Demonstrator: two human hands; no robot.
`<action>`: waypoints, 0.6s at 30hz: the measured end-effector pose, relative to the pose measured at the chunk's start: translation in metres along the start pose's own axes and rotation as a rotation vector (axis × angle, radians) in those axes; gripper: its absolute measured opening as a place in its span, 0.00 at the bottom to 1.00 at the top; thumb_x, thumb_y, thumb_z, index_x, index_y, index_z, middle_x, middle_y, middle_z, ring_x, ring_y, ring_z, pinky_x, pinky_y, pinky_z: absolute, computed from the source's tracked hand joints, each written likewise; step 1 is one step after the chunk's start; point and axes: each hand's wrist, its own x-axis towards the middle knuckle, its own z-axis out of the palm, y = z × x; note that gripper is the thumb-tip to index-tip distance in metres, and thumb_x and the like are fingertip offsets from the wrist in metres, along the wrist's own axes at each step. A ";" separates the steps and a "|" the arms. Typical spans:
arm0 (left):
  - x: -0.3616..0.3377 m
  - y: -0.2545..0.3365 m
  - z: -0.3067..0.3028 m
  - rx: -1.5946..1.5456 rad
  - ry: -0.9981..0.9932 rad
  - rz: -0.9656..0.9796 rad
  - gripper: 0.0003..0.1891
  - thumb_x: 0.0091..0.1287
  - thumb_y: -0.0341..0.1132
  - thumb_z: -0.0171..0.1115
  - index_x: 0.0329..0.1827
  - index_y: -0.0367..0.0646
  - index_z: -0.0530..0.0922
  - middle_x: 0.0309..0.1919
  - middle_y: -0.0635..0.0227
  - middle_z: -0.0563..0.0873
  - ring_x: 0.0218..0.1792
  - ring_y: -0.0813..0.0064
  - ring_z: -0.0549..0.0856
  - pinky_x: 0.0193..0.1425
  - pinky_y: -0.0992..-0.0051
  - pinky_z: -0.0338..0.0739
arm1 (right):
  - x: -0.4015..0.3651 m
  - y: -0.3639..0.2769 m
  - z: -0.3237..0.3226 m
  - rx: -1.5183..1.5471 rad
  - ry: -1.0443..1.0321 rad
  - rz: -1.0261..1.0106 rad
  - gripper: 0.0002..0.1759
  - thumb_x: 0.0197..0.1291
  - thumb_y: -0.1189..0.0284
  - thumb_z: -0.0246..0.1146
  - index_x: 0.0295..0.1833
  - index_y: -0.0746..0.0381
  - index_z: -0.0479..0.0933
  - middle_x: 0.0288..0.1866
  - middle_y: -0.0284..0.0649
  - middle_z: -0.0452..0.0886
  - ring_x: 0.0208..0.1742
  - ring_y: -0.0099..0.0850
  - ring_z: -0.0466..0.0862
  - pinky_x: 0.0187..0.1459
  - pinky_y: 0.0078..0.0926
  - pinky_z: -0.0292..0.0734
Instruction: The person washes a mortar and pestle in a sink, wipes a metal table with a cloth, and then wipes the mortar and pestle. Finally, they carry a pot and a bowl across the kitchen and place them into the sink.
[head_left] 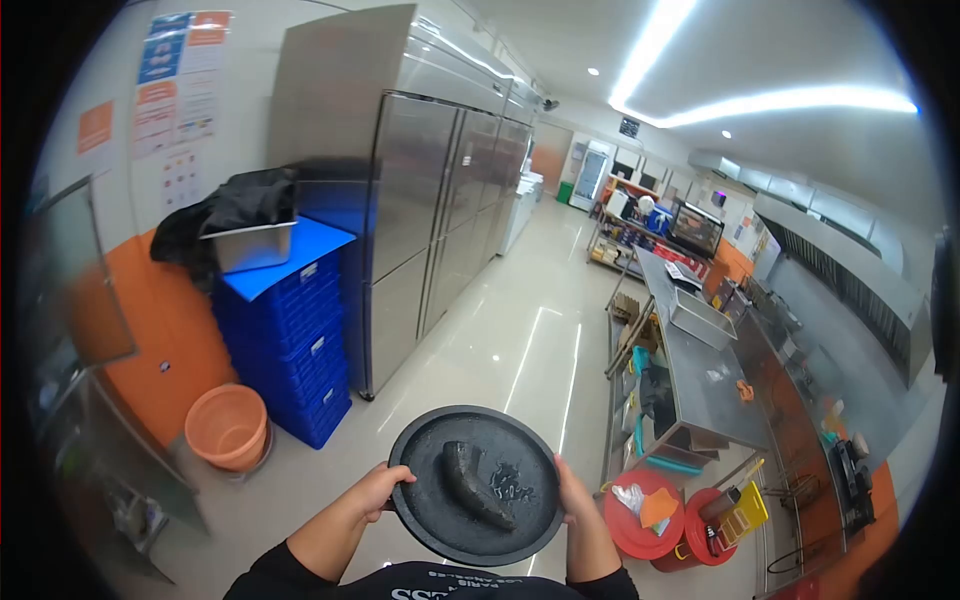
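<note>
Between my hands is a black round lid with a raised rim, held out level in front of my body. A thick, dark curved bar like a handle lies across its middle, and a wet, shiny patch shows beside it. My left hand grips the left rim, thumb on top and fingers mostly hidden underneath. On the opposite side, my right hand is closed on the rim, its fingers largely out of sight.
Blue stacked crates hold a metal pan at left, with an orange bucket below. Steel fridges line the aisle. At right are a steel table and red bins, one with a yellow object on top.
</note>
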 end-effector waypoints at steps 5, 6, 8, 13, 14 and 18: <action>0.133 0.066 0.027 0.005 -0.096 -0.043 0.18 0.57 0.36 0.56 0.48 0.34 0.75 0.35 0.61 0.84 0.33 0.70 0.85 0.38 0.68 0.82 | 0.088 -0.075 -0.034 0.003 0.103 -0.031 0.35 0.65 0.43 0.48 0.59 0.64 0.72 0.52 0.45 0.81 0.48 0.37 0.82 0.53 0.34 0.75; 0.156 0.076 0.032 -0.009 -0.104 -0.038 0.18 0.57 0.36 0.56 0.47 0.34 0.76 0.35 0.61 0.84 0.32 0.70 0.85 0.36 0.69 0.82 | 0.108 -0.080 -0.045 0.021 0.081 -0.019 0.35 0.65 0.43 0.49 0.59 0.64 0.73 0.52 0.45 0.81 0.49 0.36 0.81 0.54 0.33 0.74; 0.206 0.092 0.041 -0.014 -0.128 -0.028 0.17 0.56 0.36 0.56 0.46 0.35 0.76 0.33 0.64 0.84 0.29 0.72 0.84 0.34 0.72 0.81 | 0.136 -0.113 -0.046 -0.045 0.156 -0.056 0.35 0.66 0.43 0.47 0.59 0.65 0.72 0.53 0.45 0.80 0.50 0.35 0.82 0.55 0.33 0.74; 0.312 0.157 0.075 -0.040 -0.071 -0.005 0.17 0.56 0.35 0.56 0.47 0.36 0.76 0.32 0.65 0.83 0.28 0.73 0.83 0.32 0.73 0.80 | 0.248 -0.198 -0.068 -0.085 0.214 -0.117 0.32 0.69 0.47 0.46 0.58 0.66 0.72 0.50 0.45 0.81 0.47 0.33 0.83 0.53 0.31 0.76; 0.335 0.170 0.079 -0.049 -0.071 0.002 0.18 0.56 0.36 0.56 0.48 0.36 0.75 0.33 0.65 0.83 0.30 0.73 0.83 0.33 0.72 0.80 | 0.276 -0.214 -0.074 -0.060 0.172 -0.096 0.32 0.69 0.48 0.46 0.58 0.66 0.72 0.49 0.45 0.81 0.46 0.33 0.83 0.52 0.31 0.76; 0.413 0.224 0.093 -0.052 -0.036 0.013 0.21 0.56 0.37 0.56 0.52 0.36 0.72 0.41 0.62 0.81 0.39 0.71 0.83 0.38 0.68 0.79 | 0.386 -0.252 -0.106 0.009 0.154 -0.041 0.30 0.69 0.50 0.48 0.57 0.67 0.73 0.47 0.45 0.82 0.45 0.32 0.83 0.50 0.31 0.77</action>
